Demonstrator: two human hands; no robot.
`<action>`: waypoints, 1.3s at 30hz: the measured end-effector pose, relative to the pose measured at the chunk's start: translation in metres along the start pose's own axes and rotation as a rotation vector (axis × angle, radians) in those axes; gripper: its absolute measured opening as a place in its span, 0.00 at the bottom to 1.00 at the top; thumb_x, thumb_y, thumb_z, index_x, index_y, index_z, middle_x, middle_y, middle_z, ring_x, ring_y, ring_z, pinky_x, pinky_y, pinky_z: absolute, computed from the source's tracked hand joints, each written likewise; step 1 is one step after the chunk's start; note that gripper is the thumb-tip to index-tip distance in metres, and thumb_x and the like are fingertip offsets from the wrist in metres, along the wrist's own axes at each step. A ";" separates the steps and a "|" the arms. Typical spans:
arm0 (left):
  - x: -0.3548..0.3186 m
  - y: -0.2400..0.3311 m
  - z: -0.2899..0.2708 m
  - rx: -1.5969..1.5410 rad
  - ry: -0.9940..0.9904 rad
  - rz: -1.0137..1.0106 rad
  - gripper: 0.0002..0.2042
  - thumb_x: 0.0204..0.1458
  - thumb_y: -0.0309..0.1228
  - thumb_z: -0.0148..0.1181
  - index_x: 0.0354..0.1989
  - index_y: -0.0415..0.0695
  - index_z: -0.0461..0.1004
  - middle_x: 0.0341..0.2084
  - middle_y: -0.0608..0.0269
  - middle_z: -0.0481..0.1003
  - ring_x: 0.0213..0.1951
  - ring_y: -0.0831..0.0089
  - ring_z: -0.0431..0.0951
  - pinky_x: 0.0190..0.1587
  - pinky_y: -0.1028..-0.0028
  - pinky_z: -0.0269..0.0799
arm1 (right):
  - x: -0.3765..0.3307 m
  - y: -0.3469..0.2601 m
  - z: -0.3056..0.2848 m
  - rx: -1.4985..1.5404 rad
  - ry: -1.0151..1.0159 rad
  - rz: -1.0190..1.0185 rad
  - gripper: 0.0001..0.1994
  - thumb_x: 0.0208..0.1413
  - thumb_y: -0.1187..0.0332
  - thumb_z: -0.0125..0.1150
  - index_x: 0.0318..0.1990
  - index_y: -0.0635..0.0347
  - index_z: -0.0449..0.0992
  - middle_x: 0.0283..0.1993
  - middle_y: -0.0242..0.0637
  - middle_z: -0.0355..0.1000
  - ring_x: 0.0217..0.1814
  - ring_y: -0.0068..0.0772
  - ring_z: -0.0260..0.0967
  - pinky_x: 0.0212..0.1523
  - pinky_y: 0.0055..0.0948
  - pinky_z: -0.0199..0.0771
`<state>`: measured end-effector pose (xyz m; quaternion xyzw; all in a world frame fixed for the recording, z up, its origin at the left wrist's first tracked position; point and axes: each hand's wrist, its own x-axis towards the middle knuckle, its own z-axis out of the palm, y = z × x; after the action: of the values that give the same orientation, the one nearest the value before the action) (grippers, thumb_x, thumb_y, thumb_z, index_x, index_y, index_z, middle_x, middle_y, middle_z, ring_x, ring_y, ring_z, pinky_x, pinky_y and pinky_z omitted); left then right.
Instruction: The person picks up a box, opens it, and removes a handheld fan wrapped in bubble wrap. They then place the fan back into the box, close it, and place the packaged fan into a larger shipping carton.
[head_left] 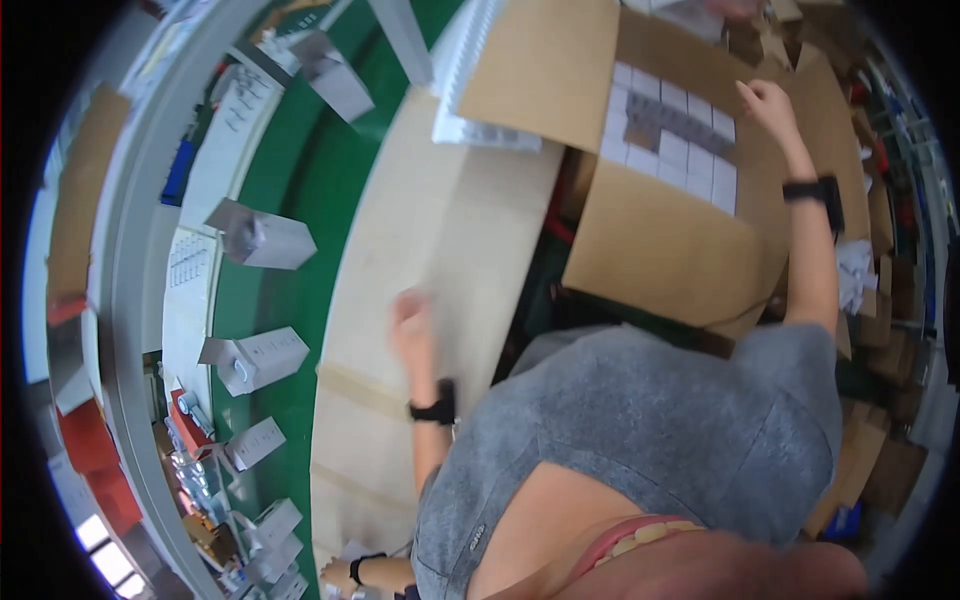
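Note:
My left hand [411, 318] is over the pale worktop, smeared by motion, so its fingers cannot be made out. Nothing shows in it. On the right, my right hand [771, 112] is above the far right part of a big brown carton [672, 245], fingers loosely bent and apart, with nothing visible between them. Inside the carton, small white boxes [689, 160] stand packed in rows; a raised row with grey sides crosses them, beside a brownish gap. Both my wrists wear black bands.
Left of the worktop [450, 215] runs a green conveyor belt [300, 300] with several open white boxes [265, 360]. A stack of white trays or sheets [470, 120] sits at the far end. Another person's hand [338, 575] is at the bottom left. Cartons crowd the right side.

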<state>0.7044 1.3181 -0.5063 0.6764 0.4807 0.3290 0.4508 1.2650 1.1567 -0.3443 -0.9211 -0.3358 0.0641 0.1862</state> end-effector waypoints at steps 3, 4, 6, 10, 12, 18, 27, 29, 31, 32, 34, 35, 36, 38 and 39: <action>-0.018 0.097 0.095 -0.303 -0.890 0.015 0.13 0.50 0.29 0.54 0.43 0.38 0.69 0.32 0.58 0.75 0.36 0.73 0.73 0.40 0.76 0.68 | 0.055 0.073 0.057 -0.521 -0.326 -0.289 0.18 0.47 0.57 0.55 0.39 0.62 0.72 0.36 0.47 0.71 0.38 0.44 0.69 0.39 0.37 0.68; -0.016 0.107 0.119 -0.276 -1.051 0.109 0.13 0.51 0.30 0.53 0.44 0.38 0.69 0.32 0.59 0.75 0.36 0.73 0.74 0.40 0.75 0.68 | 0.062 0.067 0.081 -0.553 -0.448 -0.337 0.19 0.47 0.57 0.55 0.42 0.62 0.71 0.39 0.50 0.70 0.42 0.49 0.67 0.43 0.40 0.67; -0.003 0.118 0.165 -0.249 -1.215 0.173 0.14 0.51 0.31 0.53 0.44 0.37 0.68 0.31 0.59 0.75 0.35 0.73 0.74 0.41 0.75 0.69 | 0.067 0.061 0.124 -0.398 -0.463 -0.414 0.27 0.48 0.55 0.54 0.54 0.61 0.61 0.50 0.55 0.63 0.51 0.52 0.61 0.49 0.37 0.62; 0.022 0.102 0.237 -0.074 -1.214 -0.132 0.14 0.52 0.33 0.52 0.43 0.37 0.69 0.31 0.59 0.75 0.36 0.73 0.75 0.41 0.76 0.69 | 0.067 0.088 0.191 -0.506 -0.595 -0.386 0.32 0.51 0.52 0.51 0.60 0.57 0.52 0.56 0.55 0.56 0.57 0.53 0.55 0.55 0.37 0.58; 0.032 0.080 0.249 -0.155 -1.133 -0.228 0.14 0.52 0.33 0.52 0.42 0.37 0.70 0.31 0.59 0.75 0.36 0.72 0.75 0.41 0.76 0.69 | 0.061 0.112 0.219 -0.561 -0.340 -0.470 0.32 0.52 0.50 0.49 0.61 0.55 0.50 0.58 0.55 0.54 0.59 0.53 0.53 0.57 0.38 0.56; 0.010 0.117 0.229 -0.035 -1.119 -0.207 0.13 0.51 0.32 0.54 0.40 0.37 0.71 0.30 0.55 0.75 0.36 0.70 0.76 0.40 0.76 0.69 | 0.117 0.145 0.225 -0.324 -0.295 -0.247 0.35 0.49 0.51 0.54 0.62 0.53 0.49 0.57 0.54 0.55 0.58 0.52 0.54 0.56 0.40 0.59; 0.088 0.221 0.165 0.182 -0.612 0.595 0.29 0.38 0.35 0.65 0.50 0.37 0.64 0.45 0.51 0.69 0.46 0.57 0.70 0.47 0.67 0.65 | 0.052 -0.045 0.037 -0.238 -0.092 -0.756 0.34 0.37 0.61 0.65 0.56 0.49 0.61 0.50 0.47 0.61 0.50 0.48 0.61 0.47 0.36 0.66; 0.099 0.240 0.166 0.209 -0.451 0.773 0.41 0.32 0.39 0.69 0.55 0.36 0.55 0.49 0.47 0.64 0.48 0.57 0.67 0.50 0.66 0.62 | 0.020 -0.098 -0.025 -0.061 -0.164 -1.046 0.33 0.38 0.60 0.64 0.55 0.56 0.62 0.49 0.46 0.63 0.49 0.45 0.63 0.46 0.32 0.66; 0.092 0.251 0.164 0.158 -0.468 0.737 0.42 0.31 0.41 0.70 0.55 0.36 0.54 0.48 0.46 0.64 0.48 0.56 0.67 0.50 0.66 0.62 | -0.005 -0.133 -0.044 -0.005 -0.253 -1.220 0.33 0.39 0.59 0.63 0.55 0.60 0.63 0.49 0.46 0.64 0.49 0.43 0.63 0.46 0.30 0.65; 0.087 0.254 0.160 0.103 -0.532 0.707 0.44 0.30 0.43 0.70 0.55 0.36 0.54 0.46 0.45 0.64 0.48 0.55 0.67 0.50 0.66 0.62 | -0.023 -0.152 -0.043 0.072 -0.323 -1.195 0.33 0.39 0.58 0.63 0.55 0.61 0.62 0.49 0.46 0.64 0.51 0.42 0.63 0.47 0.30 0.64; 0.079 0.246 0.143 0.045 -0.569 0.673 0.45 0.28 0.45 0.70 0.55 0.36 0.53 0.45 0.43 0.65 0.48 0.54 0.67 0.50 0.66 0.62 | -0.050 -0.178 -0.034 0.225 -0.469 -1.131 0.35 0.40 0.56 0.62 0.55 0.64 0.61 0.49 0.46 0.64 0.53 0.40 0.61 0.50 0.31 0.62; 0.077 0.238 0.129 -0.028 -0.569 0.589 0.46 0.28 0.45 0.70 0.55 0.36 0.52 0.45 0.45 0.65 0.48 0.56 0.67 0.50 0.67 0.61 | -0.059 -0.185 -0.031 0.216 -0.467 -1.153 0.35 0.40 0.56 0.62 0.55 0.64 0.61 0.49 0.46 0.64 0.53 0.40 0.61 0.50 0.31 0.62; 0.074 0.229 0.114 -0.099 -0.566 0.503 0.46 0.28 0.46 0.70 0.55 0.36 0.52 0.44 0.46 0.65 0.48 0.58 0.67 0.51 0.68 0.61 | -0.065 -0.191 -0.026 0.230 -0.455 -1.205 0.35 0.40 0.56 0.63 0.56 0.64 0.60 0.50 0.46 0.64 0.54 0.40 0.61 0.50 0.32 0.61; 0.069 0.213 0.087 -0.163 -0.537 0.427 0.47 0.28 0.46 0.70 0.56 0.36 0.52 0.44 0.47 0.66 0.48 0.60 0.67 0.52 0.69 0.60 | -0.072 -0.203 -0.014 0.264 -0.426 -1.311 0.36 0.39 0.56 0.63 0.56 0.62 0.60 0.51 0.46 0.63 0.55 0.40 0.60 0.52 0.33 0.60; 0.067 0.205 0.076 -0.180 -0.481 0.441 0.46 0.29 0.46 0.70 0.56 0.37 0.51 0.44 0.49 0.66 0.48 0.61 0.67 0.52 0.70 0.60 | -0.073 -0.209 -0.009 0.282 -0.407 -1.364 0.36 0.39 0.56 0.64 0.57 0.62 0.60 0.52 0.47 0.63 0.56 0.41 0.59 0.52 0.34 0.59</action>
<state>0.8649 1.3321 -0.3444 0.7798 0.1717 0.2909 0.5271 1.0870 1.2543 -0.2563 -0.4438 -0.8521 0.1465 0.2355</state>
